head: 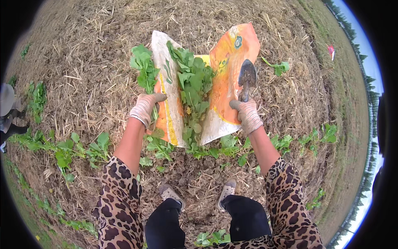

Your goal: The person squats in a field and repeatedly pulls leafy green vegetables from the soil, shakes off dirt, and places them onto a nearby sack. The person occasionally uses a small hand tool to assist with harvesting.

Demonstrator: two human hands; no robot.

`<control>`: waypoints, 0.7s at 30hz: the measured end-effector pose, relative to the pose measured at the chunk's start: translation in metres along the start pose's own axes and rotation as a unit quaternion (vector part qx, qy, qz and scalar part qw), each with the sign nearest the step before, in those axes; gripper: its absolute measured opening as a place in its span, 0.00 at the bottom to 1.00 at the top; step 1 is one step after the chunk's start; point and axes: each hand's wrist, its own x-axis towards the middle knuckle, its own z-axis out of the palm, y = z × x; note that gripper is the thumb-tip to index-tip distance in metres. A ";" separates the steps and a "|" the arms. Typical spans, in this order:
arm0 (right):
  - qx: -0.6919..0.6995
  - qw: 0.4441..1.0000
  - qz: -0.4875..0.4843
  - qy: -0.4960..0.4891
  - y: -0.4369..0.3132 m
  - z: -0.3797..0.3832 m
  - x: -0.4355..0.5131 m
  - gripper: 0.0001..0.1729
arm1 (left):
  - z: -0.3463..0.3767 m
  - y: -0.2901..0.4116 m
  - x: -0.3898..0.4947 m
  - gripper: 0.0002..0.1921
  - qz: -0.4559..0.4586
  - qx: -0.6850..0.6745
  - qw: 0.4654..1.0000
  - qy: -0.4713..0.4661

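My left hand [146, 105], in a striped knit glove, is closed on a bunch of leafy green seedlings [145, 70] and on the left edge of a woven plastic sack [168, 115]. My right hand [247, 113], gloved too, grips a hand trowel [247, 76] with a soil-stained blade pointing away from me, against the sack's orange side. It seems to hold that edge as well; the fingers are hidden behind the sack. Spread between both hands, the sack holds a heap of leafy green seedlings [196, 76].
A row of leafy plants [228, 146] crosses the straw-strewn soil before my shoes [228, 191]. One loose seedling [279, 68] lies right of the sack, a clump [38, 99] far left. A person is partly visible at the left rim. A red and white object [331, 52] lies upper right.
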 end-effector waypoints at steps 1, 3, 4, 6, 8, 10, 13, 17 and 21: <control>-0.029 0.999 0.032 -0.026 -0.023 0.015 -0.029 0.11 | 0.001 0.015 -0.019 0.31 0.038 -0.028 0.999 -0.015; 0.005 0.998 0.013 -0.063 -0.060 0.046 -0.092 0.12 | -0.013 0.036 -0.056 0.35 0.093 0.032 0.995 -0.024; -0.002 0.995 0.039 -0.091 -0.079 0.056 -0.124 0.12 | -0.030 0.042 -0.076 0.36 0.087 0.038 0.995 -0.042; 0.000 0.989 0.074 -0.126 -0.109 0.072 -0.191 0.12 | -0.070 0.043 -0.125 0.37 0.087 -0.004 0.993 -0.083; -0.009 0.985 0.098 -0.143 -0.134 0.086 -0.251 0.12 | -0.118 0.046 -0.177 0.36 0.029 -0.011 0.994 -0.104; -0.037 0.978 0.100 -0.180 -0.156 0.096 -0.301 0.12 | -0.163 0.052 -0.246 0.36 0.044 0.081 0.990 -0.104; -0.088 0.958 0.148 -0.231 -0.178 0.121 -0.356 0.12 | -0.202 0.072 -0.341 0.37 0.141 0.008 0.990 0.012; -0.107 0.911 0.182 -0.354 -0.204 0.151 -0.378 0.17 | -0.226 0.126 -0.397 0.43 0.093 0.000 0.988 0.120; -0.079 0.882 0.178 -0.429 -0.234 0.173 -0.360 0.19 | -0.236 0.173 -0.401 0.40 0.038 -0.018 0.979 0.198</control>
